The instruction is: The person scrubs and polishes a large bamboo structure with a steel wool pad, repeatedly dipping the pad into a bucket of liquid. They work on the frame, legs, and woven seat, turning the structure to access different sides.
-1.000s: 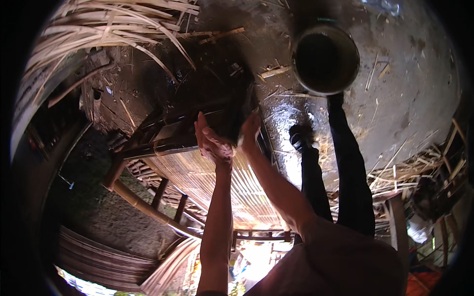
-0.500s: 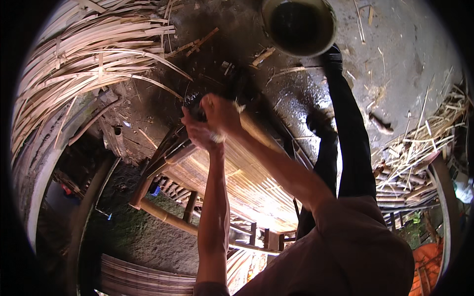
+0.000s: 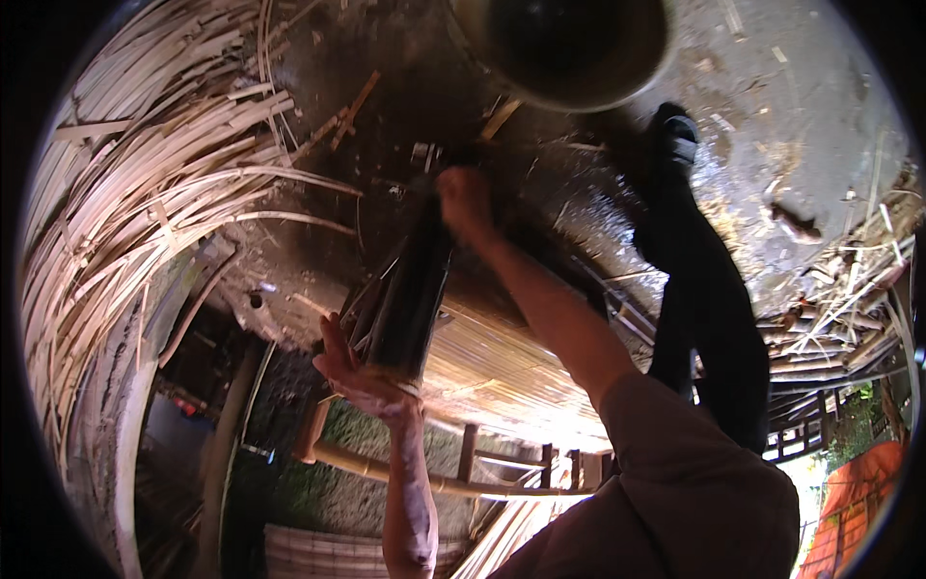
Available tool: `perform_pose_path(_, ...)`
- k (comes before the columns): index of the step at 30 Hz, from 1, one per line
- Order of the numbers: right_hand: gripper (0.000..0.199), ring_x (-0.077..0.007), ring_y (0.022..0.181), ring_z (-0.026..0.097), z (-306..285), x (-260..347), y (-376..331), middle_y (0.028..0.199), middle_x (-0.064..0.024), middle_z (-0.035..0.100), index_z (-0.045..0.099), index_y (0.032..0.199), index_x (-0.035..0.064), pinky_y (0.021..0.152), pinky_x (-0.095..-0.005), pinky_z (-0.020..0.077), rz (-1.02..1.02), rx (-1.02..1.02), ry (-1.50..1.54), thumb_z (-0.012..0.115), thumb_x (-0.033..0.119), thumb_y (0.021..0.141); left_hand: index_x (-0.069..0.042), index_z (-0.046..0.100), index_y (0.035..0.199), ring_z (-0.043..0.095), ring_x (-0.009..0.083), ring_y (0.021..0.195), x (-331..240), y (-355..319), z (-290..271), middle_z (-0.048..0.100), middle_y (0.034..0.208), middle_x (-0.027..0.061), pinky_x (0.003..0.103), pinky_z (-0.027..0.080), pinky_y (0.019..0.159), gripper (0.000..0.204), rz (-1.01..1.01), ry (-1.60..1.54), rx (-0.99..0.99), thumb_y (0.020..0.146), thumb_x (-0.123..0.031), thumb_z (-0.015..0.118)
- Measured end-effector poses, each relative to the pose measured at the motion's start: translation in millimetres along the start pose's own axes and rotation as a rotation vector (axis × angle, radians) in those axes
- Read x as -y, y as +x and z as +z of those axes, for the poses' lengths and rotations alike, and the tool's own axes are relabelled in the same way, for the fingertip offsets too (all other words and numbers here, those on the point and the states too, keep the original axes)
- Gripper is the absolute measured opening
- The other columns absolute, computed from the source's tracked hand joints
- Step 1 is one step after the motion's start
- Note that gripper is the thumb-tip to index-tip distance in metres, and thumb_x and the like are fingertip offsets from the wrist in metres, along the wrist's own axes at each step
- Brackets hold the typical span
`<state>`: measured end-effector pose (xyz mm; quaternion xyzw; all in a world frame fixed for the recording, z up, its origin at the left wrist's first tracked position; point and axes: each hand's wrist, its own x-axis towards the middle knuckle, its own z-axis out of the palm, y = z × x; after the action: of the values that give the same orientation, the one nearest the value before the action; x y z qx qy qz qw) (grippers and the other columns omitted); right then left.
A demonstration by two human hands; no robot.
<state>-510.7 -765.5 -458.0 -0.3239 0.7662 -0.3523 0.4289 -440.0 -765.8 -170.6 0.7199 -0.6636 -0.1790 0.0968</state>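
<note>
A long, dark, glossy cylinder [image 3: 410, 309] slants away from me above the bamboo bench [image 3: 502, 372]. Its near end lies in the palm of my left hand [image 3: 367, 384], with finger ends showing along its left side. My right hand [image 3: 467, 205] is closed in a fist at the cylinder's far end. Motion blurs it, and what its fingers hold is hidden.
Split bamboo strips [image 3: 125, 212] lie heaped at the left. A large bucket [image 3: 569, 104] with dark contents stands at the far side. Bamboo scraps [image 3: 839, 328] are piled at the right, near an orange sheet [image 3: 863, 497]. My dark-trousered leg [image 3: 704, 309] stretches across the wet floor.
My hands have separated: the left came nearer to me, the right moved slightly right and away. The dark cylinder now shows between them. The bucket appears larger and the whole view has shifted.
</note>
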Motion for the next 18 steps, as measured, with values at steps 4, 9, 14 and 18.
perform_pose_path(4,0.019,-0.0385,0.088,0.061,20,-68,32,0.092,-0.0187,0.062,0.060,0.101,0.0053,0.075,-0.0500,0.0488,0.011,-0.309,-0.361,0.059,0.020,0.090,-0.024,0.007,0.155,0.051,0.0413,0.125,-5,6,-10,0.040,0.145,0.0275,0.054,0.043,0.104,0.072,0.167,0.039,0.120,0.099,-0.059,0.035)
perform_pose_path(9,0.018,-0.0369,0.088,0.065,-74,-92,-34,0.098,-0.0152,0.065,0.064,0.102,0.0097,0.077,-0.0496,0.0515,0.069,0.206,-0.400,0.059,0.018,0.087,-0.016,0.008,0.152,0.052,0.0435,0.123,-4,6,-14,0.040,0.142,0.0302,0.054,0.046,0.102,0.078,0.242,0.072,0.180,0.097,-0.056,0.045)
perform_pose_path(14,0.024,-0.0368,0.086,0.063,-116,-65,-41,0.095,-0.0147,0.065,0.061,0.110,0.0068,0.080,-0.0488,0.0497,0.566,0.310,-0.434,0.052,0.017,0.091,-0.013,0.011,0.151,0.050,0.0419,0.125,-1,5,-13,0.042,0.143,0.0271,0.052,0.042,0.107,0.069,0.137,0.137,0.189,0.101,-0.052,0.037)
perform_pose_path(18,0.021,-0.0357,0.090,0.062,-52,-46,-2,0.096,-0.0148,0.064,0.063,0.106,0.0073,0.081,-0.0511,0.0470,0.233,0.004,-0.087,0.051,0.019,0.093,-0.011,0.013,0.149,0.059,0.0410,0.116,-2,2,-12,0.046,0.138,0.0303,0.049,0.052,0.094,0.065,0.068,0.028,0.063,0.102,-0.042,0.045)
